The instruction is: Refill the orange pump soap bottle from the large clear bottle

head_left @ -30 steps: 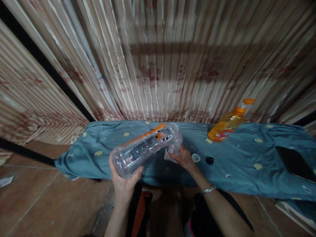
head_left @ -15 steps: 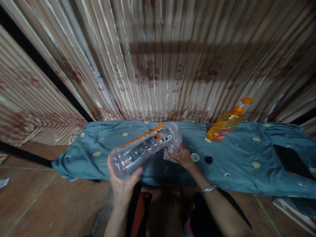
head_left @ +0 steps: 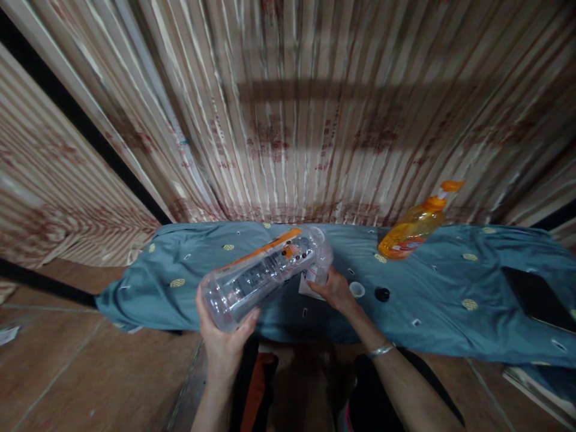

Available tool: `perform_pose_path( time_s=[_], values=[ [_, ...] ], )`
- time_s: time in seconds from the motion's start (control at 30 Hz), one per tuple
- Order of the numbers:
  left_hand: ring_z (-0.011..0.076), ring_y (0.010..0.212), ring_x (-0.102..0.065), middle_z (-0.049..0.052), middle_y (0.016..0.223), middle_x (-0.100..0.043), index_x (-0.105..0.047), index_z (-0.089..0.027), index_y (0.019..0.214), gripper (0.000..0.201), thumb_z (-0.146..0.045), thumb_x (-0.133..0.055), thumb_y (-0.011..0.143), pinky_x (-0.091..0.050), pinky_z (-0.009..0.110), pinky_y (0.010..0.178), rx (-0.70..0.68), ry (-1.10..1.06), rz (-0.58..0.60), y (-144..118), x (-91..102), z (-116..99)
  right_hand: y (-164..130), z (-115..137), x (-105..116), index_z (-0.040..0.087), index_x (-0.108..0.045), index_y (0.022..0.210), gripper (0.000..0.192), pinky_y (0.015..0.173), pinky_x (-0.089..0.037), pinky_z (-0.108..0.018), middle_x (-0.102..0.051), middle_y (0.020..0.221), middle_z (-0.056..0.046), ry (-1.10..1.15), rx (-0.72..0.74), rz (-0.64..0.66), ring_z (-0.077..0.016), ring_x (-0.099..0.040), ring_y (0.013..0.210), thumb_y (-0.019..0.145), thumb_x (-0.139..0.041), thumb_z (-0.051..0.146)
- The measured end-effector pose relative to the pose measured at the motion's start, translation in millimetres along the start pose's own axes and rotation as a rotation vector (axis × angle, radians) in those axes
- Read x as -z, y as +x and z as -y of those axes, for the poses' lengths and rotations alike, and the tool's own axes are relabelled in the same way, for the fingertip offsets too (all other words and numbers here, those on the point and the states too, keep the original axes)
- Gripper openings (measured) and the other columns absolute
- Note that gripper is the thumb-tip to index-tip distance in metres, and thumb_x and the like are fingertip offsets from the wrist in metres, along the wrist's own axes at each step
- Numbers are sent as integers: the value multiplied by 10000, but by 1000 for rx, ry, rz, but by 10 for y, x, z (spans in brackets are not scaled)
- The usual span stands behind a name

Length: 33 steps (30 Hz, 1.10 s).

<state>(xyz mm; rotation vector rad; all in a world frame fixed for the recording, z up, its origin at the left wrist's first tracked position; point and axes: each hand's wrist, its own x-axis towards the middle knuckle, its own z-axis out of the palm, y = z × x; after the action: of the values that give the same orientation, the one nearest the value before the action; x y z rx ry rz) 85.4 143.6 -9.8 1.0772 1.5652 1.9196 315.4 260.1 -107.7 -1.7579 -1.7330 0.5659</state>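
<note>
A large clear plastic bottle point(head_left: 263, 279) with an orange-and-clear printed label lies tilted in the air, its base at the lower left and its upper end at the right. My left hand point(head_left: 225, 336) is wrapped round the base from below. My right hand point(head_left: 335, 289) grips a small clear bottle point(head_left: 322, 267) that touches the large bottle's upper end; how their openings meet is unclear. Under them a white paper point(head_left: 308, 289) lies partly hidden on the cloth. Just right of my right hand are a small white cap point(head_left: 357, 290) and a black cap point(head_left: 382, 294).
A teal patterned cloth point(head_left: 279, 330) covers the long, low surface. An orange pump bottle point(head_left: 411, 231) stands at its back right, and a black flat device point(head_left: 537, 298) lies at the right end. Behind hangs a striped curtain point(head_left: 288, 120). A black pole point(head_left: 81, 120) slants at the left.
The view has shifted very slightly. Both hands keep the same hold on the two bottles, and nothing else has visibly moved.
</note>
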Motion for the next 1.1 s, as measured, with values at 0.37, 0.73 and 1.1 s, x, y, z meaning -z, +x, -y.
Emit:
perform_pose_path(
  time_s=[0.37, 0.73, 1.1],
  values=[
    [332, 1273, -663, 158, 1471, -595, -516, -260, 1475, 1062, -516, -993, 560, -565, 466, 1072, -19, 10, -6, -3, 1, 10, -1, -40, -24, 197, -674, 1261, 511, 848, -672, -495, -841, 1025, -156, 15, 20, -9, -375, -824, 968, 796, -797, 368],
    [339, 1337, -633, 163, 1531, -556, -517, -264, 1475, 1067, -517, -996, 556, -545, 472, 1110, -7, -1, -8, -11, 0, 28, -10, 30, 13, 140, -667, 1303, 558, 892, -667, -511, -833, 1068, -202, 18, -15, 12, -399, -814, 1014, 798, -800, 336],
    [330, 1271, -665, 166, 1493, -592, -521, -249, 1462, 1061, -512, -989, 547, -573, 464, 1062, -7, 3, -19, -6, -15, -2, -3, 4, 7, 143, -664, 1287, 537, 885, -667, -506, -832, 1073, -203, -1, -5, 26, -386, -816, 1012, 808, -779, 357]
  ],
)
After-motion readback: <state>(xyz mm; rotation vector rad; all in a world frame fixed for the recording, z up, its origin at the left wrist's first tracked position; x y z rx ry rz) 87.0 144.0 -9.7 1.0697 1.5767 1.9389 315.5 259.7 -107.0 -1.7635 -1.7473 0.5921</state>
